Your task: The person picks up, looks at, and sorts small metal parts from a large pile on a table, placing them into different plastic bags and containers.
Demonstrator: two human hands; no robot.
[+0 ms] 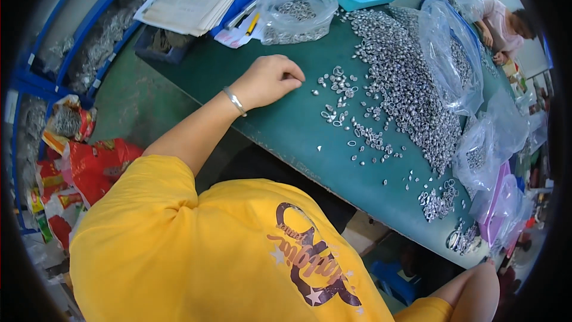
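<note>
My left hand (271, 81) is over the green table (286, 122), fingers curled in and thumb against the bent index finger. If it holds anything, that is hidden inside the fingers. A silver bangle (235, 102) circles the wrist. Just right of the hand lie loose small silver metal pieces (341, 83), some oval rings and some domed. Beyond them spreads a large heap of similar silver pieces (405, 77). Smaller clusters (438, 201) lie toward the right end of the table. Bare skin shows at the lower right, but my right hand cannot be made out.
Clear plastic bags (298, 9) of metal pieces, a turquoise tray (357, 0) and a paper stack (193, 0) stand at the back. More bags (450, 53) line the far right. Blue shelving (59, 53) and red packages (101, 164) are at left. Another person (503, 30) sits across the table.
</note>
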